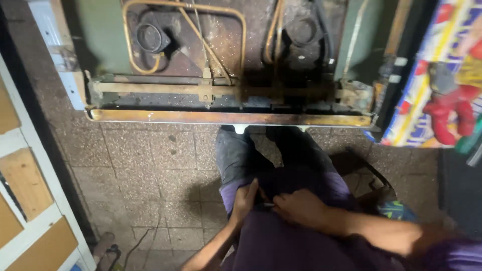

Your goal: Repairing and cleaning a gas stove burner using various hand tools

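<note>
My left hand (pixel 244 199) and my right hand (pixel 297 207) rest together on my lap, against my purple shirt (pixel 281 241) and dark trousers (pixel 241 153). The left hand's fingers lie against the cloth; whether they pinch it I cannot tell. The right hand's fingers curl inward, and a small pale thing shows at their tips, too small to name. In front of my knees stands an old, rusty gas stove (pixel 226 65) with its top off, showing copper tubes (pixel 150 35), two burner seats and a scorched front rail (pixel 228 118).
The floor (pixel 145 165) is speckled stone tile. A white wooden frame with brown panels (pixel 25 200) runs along the left. A bright printed sheet with a red tool (pixel 447 110) on it lies at the right. A cable (pixel 143 236) trails at bottom left.
</note>
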